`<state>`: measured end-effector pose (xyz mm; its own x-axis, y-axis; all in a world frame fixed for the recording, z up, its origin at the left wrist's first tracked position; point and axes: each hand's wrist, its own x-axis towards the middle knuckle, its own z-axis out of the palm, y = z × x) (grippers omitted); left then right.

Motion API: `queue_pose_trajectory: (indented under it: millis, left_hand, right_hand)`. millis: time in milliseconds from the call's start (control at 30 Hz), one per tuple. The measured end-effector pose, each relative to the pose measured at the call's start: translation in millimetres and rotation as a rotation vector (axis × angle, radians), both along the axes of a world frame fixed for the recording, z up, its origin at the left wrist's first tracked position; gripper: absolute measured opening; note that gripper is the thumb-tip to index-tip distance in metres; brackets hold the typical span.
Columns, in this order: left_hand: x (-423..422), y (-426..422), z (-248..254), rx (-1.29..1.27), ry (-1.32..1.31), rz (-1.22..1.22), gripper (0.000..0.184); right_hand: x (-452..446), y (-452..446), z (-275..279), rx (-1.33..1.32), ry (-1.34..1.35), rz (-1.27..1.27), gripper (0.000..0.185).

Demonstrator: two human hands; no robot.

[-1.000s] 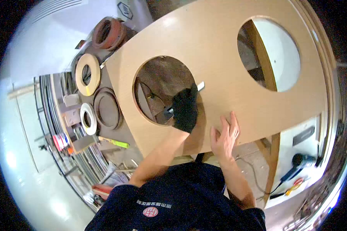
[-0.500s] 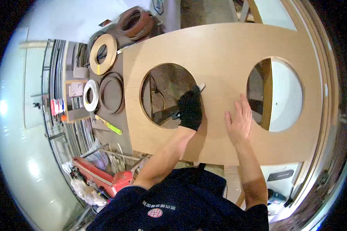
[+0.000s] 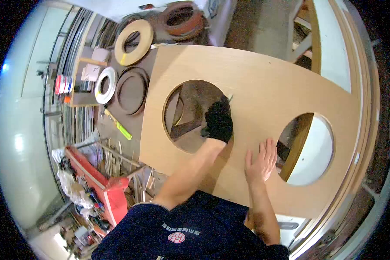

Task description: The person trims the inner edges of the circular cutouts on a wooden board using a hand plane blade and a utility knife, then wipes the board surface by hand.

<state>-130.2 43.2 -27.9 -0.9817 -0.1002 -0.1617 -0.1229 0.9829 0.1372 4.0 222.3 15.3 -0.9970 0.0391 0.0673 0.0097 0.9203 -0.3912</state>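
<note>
A light wood-grain panel (image 3: 247,78) with two large round cut-outs lies in front of me. My left hand (image 3: 219,121), in a black glove, is closed around a tool at the right edge of the left cut-out. Only the tool's thin flat metal tip (image 3: 231,98) shows past the fingers, over the panel. The glove hides the handle, so its exact kind is unclear. My bare right hand (image 3: 262,162) lies flat on the panel, fingers stretched out, just left of the right cut-out.
Rolls of edge banding, one wood-coloured (image 3: 144,44), one white (image 3: 112,89) and one dark brown (image 3: 144,93), lie left of the panel. A hammer with a yellow-green handle (image 3: 123,131) lies near them. A red metal-like object (image 3: 113,197) stands lower left.
The whole view has tilted clockwise, bringing the panel's right end lower. My left hand remains at the same cut-out's edge, and my right hand stays flat beside the other.
</note>
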Motion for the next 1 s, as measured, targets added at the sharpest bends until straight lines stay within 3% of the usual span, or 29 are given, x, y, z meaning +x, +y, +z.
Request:
queue_pose_trajectory:
  millis: [100, 133, 233, 267, 367, 400, 433, 500, 600, 667, 733, 833, 867, 933, 1000]
  left_hand:
    - [-22, 0, 15, 0.171, -0.131, 0.175, 0.034]
    - [-19, -16, -27, 0.099, 0.127, 0.078, 0.035]
    - [-38, -44, -66, -0.204, 0.346, 0.094, 0.038]
    - [-57, -36, -13, -0.051, 0.061, 0.305, 0.04]
    - [-54, -43, -56, -0.107, 0.164, 0.228, 0.04]
    - [-52, -28, -38, -0.162, 0.254, 0.204, 0.038]
    - [-52, -20, -19, 0.003, 0.091, 0.265, 0.041]
    - [-58, -29, -31, -0.044, 0.021, 0.299, 0.034]
    - [-61, -71, -68, -0.155, 0.2, 0.369, 0.037]
    - [-65, -80, -75, -0.036, 0.193, 0.396, 0.04]
    - [-58, -74, -77, -0.243, 0.193, 0.292, 0.054]
    - [-70, -50, -20, -0.113, 0.022, 0.405, 0.053]
    - [-59, -95, -102, -0.23, 0.331, 0.309, 0.051]
    - [-69, -96, -47, -0.069, 0.089, 0.489, 0.049]
    - [-72, -92, -38, -0.032, 0.032, 0.492, 0.047]
  right_hand:
    - [3, 5, 0, 0.005, -0.05, 0.032, 0.069]
    - [4, 6, -1, -0.001, -0.046, 0.037, 0.07]
    - [2, 6, -3, -0.027, -0.046, 0.039, 0.067]
    - [0, 5, 0, -0.04, -0.06, 0.038, 0.062]
    - [-1, 4, 3, -0.063, -0.054, 0.045, 0.058]
    - [-1, 4, 3, -0.066, -0.041, 0.044, 0.059]
    - [0, 4, 3, -0.05, -0.055, 0.05, 0.06]
    - [-1, 6, 2, -0.014, -0.074, 0.059, 0.064]
    - [-1, 7, 0, -0.03, -0.053, 0.07, 0.065]
    - [0, 7, 2, -0.028, -0.058, 0.079, 0.065]
    - [-1, 6, 2, -0.015, -0.059, 0.084, 0.065]
    - [1, 5, 2, 0.013, -0.061, 0.074, 0.065]
    - [0, 6, 3, 0.017, -0.056, 0.085, 0.065]
    - [0, 4, 4, 0.014, -0.047, 0.082, 0.065]
    - [0, 5, 3, 0.007, -0.041, 0.085, 0.065]
